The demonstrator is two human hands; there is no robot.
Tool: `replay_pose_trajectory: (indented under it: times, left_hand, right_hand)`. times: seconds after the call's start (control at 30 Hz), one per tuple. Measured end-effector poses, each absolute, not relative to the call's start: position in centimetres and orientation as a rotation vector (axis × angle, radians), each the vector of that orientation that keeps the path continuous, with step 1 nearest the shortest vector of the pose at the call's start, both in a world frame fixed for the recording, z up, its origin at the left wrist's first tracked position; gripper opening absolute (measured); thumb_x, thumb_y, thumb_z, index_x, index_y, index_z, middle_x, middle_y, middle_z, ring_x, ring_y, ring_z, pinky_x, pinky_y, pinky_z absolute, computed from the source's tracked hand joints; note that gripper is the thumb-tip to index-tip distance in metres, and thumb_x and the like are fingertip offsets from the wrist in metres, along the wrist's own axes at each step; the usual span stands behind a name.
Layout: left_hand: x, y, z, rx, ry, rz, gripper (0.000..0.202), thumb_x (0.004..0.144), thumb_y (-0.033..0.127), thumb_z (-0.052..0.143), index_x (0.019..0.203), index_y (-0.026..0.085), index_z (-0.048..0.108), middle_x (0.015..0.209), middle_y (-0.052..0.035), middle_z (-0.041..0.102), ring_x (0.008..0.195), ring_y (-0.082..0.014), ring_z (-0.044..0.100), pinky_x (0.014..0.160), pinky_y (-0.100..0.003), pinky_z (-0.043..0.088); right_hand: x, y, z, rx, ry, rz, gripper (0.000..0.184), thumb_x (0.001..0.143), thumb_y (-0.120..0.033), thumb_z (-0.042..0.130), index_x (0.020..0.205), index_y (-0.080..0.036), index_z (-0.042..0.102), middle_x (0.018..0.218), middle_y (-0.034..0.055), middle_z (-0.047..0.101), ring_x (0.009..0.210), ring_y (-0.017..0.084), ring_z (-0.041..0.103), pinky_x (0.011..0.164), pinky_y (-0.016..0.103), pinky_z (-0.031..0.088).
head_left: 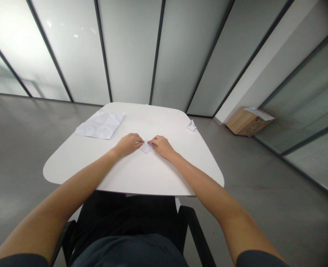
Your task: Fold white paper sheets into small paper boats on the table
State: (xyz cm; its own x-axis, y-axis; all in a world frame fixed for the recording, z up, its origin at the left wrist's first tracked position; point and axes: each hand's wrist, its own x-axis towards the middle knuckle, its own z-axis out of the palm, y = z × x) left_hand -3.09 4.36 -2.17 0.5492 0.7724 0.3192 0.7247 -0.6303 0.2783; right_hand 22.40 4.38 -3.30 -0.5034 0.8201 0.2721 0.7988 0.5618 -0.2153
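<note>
Where folded paper [146, 148] lies, hands [127, 144] [163, 146] pinch it; both curl inward.

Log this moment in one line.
left hand: on paper | right hand: on paper | creased sheet: table, left | folded piece: table, right

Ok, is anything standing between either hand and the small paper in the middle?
Nothing visible: the left hand and right hand are both at the small white paper. The large creased sheet and the folded piece lie farther out, to either side.
</note>
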Motion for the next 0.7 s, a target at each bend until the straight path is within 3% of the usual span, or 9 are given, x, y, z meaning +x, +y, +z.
replay_pose_trajectory:
  times: [0.2, 0.37, 0.5, 0.7]
  left_hand:
    - [-2.6, 4.0, -2.4, 2.685, 1.364, 0.645, 0.035, 0.101, 0.037, 0.053, 0.120, 0.029, 0.081, 0.114, -0.0079, 0.074, 0.109, -0.0271, 0.067, 0.096, -0.037, 0.054]
    - [-2.1, 3.6, -2.4, 2.723, 1.384, 0.655, 0.040, 0.100, 0.031, 0.052, 0.130, 0.032, 0.078, 0.107, -0.0086, 0.071, 0.104, -0.0263, 0.066, 0.095, -0.036, 0.054]
    - [-1.9, 3.9, -2.8, 2.700, 1.436, 0.667, 0.036, 0.100, 0.039, 0.055, 0.124, 0.028, 0.080, 0.105, -0.0088, 0.071, 0.104, -0.0267, 0.066, 0.096, -0.037, 0.053]
    - [-2.3, 4.6, -3.3, 2.688, 1.444, 0.671, 0.041, 0.098, 0.050, 0.062, 0.127, 0.024, 0.077, 0.112, -0.0094, 0.072, 0.107, -0.0270, 0.066, 0.101, -0.038, 0.052]
  right_hand:
    - [21.7, 3.5, -3.1, -1.407, -2.450, 0.050, 0.034, 0.108, -0.032, 0.056, 0.135, -0.029, 0.075, 0.125, 0.0108, 0.070, 0.117, 0.028, 0.061, 0.103, 0.042, 0.047]
    - [21.2, 3.1, -2.7, -1.447, -2.474, 0.016, 0.042, 0.107, -0.029, 0.054, 0.147, -0.033, 0.067, 0.126, 0.0134, 0.066, 0.120, 0.032, 0.057, 0.102, 0.045, 0.046]
    - [21.2, 3.1, -2.7, -1.438, -2.464, 0.032, 0.039, 0.108, -0.031, 0.053, 0.144, -0.033, 0.069, 0.126, 0.0126, 0.065, 0.121, 0.031, 0.057, 0.102, 0.045, 0.046]
    - [21.3, 3.3, -3.0, -1.502, -2.434, 0.014, 0.037, 0.106, -0.035, 0.055, 0.139, -0.024, 0.070, 0.131, 0.0142, 0.065, 0.123, 0.033, 0.057, 0.104, 0.047, 0.046]
